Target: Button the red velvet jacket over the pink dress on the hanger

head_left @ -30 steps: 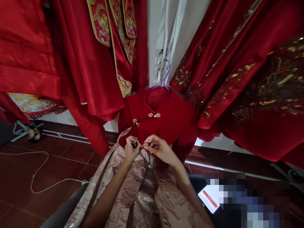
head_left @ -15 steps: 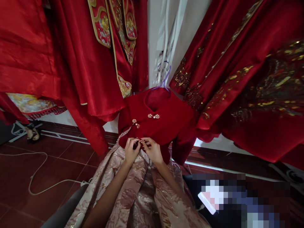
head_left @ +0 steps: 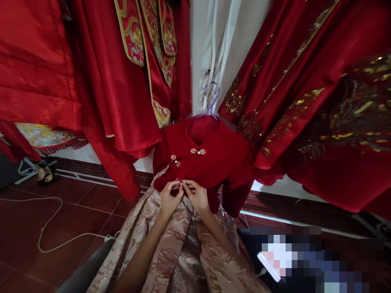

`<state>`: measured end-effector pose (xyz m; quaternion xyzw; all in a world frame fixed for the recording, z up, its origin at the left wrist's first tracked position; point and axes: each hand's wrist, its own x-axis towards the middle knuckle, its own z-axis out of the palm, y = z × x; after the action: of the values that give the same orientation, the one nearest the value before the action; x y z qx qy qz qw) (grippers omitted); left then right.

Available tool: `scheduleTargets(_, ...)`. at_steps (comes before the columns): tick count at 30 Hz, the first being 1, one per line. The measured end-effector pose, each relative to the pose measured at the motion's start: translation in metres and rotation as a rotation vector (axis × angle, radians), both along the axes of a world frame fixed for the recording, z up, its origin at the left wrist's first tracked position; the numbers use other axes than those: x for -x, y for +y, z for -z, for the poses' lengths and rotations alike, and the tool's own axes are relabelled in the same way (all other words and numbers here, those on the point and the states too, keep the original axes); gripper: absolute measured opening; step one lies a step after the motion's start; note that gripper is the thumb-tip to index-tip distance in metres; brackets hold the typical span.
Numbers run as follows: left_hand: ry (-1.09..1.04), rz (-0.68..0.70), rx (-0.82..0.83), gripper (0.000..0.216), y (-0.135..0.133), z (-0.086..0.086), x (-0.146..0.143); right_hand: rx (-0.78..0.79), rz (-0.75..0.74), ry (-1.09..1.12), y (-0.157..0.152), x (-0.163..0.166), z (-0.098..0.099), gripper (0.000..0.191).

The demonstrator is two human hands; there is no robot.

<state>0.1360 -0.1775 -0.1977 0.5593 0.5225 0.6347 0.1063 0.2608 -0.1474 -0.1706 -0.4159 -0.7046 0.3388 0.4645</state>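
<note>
From my remote seat I look down at the red top [head_left: 204,167], which hangs on a purple hanger [head_left: 217,94] just beyond both hands, its lower front meeting the fingers. My view puts the left hand [head_left: 171,198] and the right hand [head_left: 198,197] side by side, almost touching at the fingertips. Each has thumb and fingers pinched on the small lower clasp [head_left: 182,183] at the top's front; the fingers cover most of it, so I cannot tell whether its two parts are joined.

Above the hands I see the neck clasp [head_left: 198,151], its flower-shaped ends close together near the collar opening. The side clasp [head_left: 173,157] sits up and to the left of the left hand, nearer to it than the neck clasp, with a beaded edge [head_left: 160,174] running down from it. Pink brocade [head_left: 166,244] spreads below the hands and around the forearms. I have red garments [head_left: 128,106] hanging to the left and gold-trimmed garments [head_left: 284,106] to the right, both well apart from the fingers.
</note>
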Motion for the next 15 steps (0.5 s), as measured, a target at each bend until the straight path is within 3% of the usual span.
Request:
scheduleTargets(5, -0.170, 0.104, 0.115, 0.020, 0.002, -0.005, 0.002, 0.016, 0.022, 0.001, 0.000, 0.000, 0.003, 0.023)
scheduleTargets(15, -0.071, 0.250, 0.233, 0.016, 0.003, -0.025, 0.024, -0.005, 0.041, 0.019, -0.003, 0.003, 0.004, 0.025)
